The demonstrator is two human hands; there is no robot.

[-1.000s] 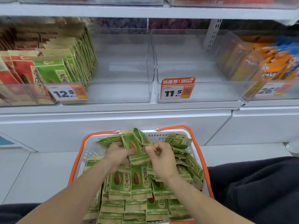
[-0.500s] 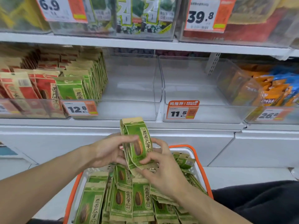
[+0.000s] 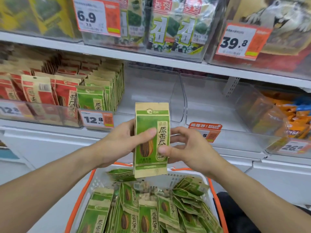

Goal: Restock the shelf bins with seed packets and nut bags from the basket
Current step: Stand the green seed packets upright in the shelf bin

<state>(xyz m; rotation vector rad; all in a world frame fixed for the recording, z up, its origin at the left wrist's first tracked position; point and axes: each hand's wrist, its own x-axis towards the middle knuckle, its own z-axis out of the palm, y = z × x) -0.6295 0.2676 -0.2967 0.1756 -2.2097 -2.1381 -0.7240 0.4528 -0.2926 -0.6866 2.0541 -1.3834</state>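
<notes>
Holding packets (image 3: pixel 151 138) upright above basket (image 3: pixel 217 197): left hand (image 3: pixel 121 143) grips left edge, right hand (image 3: pixel 188 148) pinches right edge. Clear bin (image 3: pixel 151 98) behind.

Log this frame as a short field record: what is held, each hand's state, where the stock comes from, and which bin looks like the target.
held item: green seed packets, upright, above the basket
left hand: grips the packets' left edge, thumb on front
right hand: holds the right edge
source: white basket with orange rim, holding more green packets
likely target: clear bin with 12.8 tag, right part bare
</notes>
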